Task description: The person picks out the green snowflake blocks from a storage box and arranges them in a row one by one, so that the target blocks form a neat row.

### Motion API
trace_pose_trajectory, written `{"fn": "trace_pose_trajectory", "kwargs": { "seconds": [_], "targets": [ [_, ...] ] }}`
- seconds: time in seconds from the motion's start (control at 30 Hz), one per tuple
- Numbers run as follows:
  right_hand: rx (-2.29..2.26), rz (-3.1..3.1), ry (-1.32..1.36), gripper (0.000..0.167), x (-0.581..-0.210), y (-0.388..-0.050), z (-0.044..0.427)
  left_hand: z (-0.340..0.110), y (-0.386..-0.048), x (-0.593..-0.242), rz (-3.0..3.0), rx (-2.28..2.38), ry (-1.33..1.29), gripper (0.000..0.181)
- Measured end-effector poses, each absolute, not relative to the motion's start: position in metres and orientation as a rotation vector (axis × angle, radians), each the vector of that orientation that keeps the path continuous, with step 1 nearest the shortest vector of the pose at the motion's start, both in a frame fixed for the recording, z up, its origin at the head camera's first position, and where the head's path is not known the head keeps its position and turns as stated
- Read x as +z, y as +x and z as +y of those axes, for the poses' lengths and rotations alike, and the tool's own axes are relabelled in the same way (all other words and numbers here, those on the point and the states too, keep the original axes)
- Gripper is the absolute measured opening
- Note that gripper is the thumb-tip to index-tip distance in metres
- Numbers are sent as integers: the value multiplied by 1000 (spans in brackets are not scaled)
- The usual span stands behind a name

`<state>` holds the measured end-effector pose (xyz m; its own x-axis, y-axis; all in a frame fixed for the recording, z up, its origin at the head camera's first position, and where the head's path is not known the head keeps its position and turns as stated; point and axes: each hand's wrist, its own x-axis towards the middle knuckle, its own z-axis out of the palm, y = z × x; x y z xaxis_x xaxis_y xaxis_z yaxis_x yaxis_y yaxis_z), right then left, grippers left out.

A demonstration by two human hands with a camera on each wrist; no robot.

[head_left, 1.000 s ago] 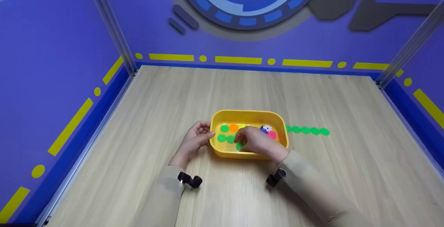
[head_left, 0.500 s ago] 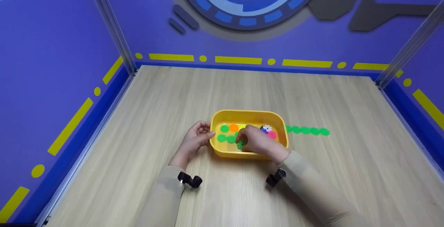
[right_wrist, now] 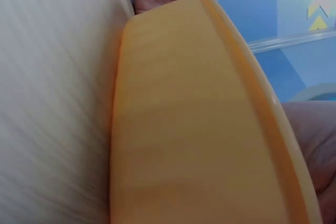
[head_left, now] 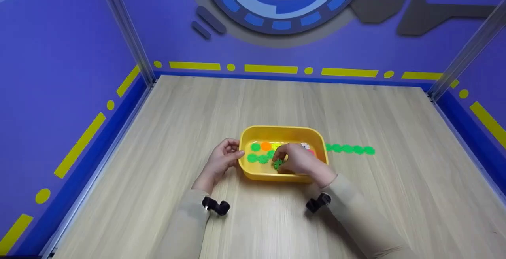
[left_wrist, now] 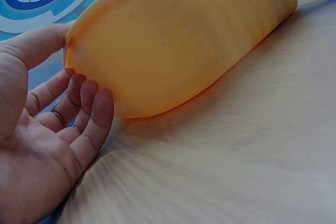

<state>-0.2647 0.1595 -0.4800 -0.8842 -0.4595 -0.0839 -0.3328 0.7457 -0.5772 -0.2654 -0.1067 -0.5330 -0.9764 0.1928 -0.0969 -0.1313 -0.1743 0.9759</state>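
Desk (head_left: 182, 132), pale wood grain, runs out on every side of the yellow bin (head_left: 282, 132). Its far edge meets the purple back wall (head_left: 355, 49), well beyond the bin; left and right edges lie along the purple side panels, also well apart from it. Wide stretch of wood to the bin's left and toward the person. Just beyond the bin's right end, a row of green discs (head_left: 347, 148) extends rightward on the desk, neighbours touching; its left end is partly hidden by the bin wall.

Left hand (head_left: 224, 159): grip taken on the bin's left end, thumb at the rim, curled fingers against the outer wall; left wrist view shows the fingertips in contact with the plastic. Right hand (head_left: 296, 159): reaches over the near right part of the rim into the bin; grip nearly closed, thumb and fingers pinching a green notched piece (head_left: 278, 164). In the right wrist view the bin's side wall hides the fingertips.

Held piece: inside the bin, near its near wall, tilted, darker green than the flat discs, partly covered by the fingers. Bin: rounded corners, upright on the desk. Within it, toward the left: loose green discs (head_left: 255, 146), an orange disc (head_left: 266, 146) and a yellow piece (head_left: 276, 146). Toward the right: a white piece (head_left: 304, 146) and a pink piece (head_left: 311, 152), the latter partly behind the right hand.
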Motion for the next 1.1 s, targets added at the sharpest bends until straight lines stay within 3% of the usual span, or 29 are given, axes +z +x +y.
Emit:
{"fn": "trace_pose_trajectory", "kwargs": {
  "seconds": [1.1],
  "targets": [
    [-1385, 2474, -324, 27, -461, -263, 215, -107, -266, -534, 1875, 2248, 56, 38]
  ]
}}
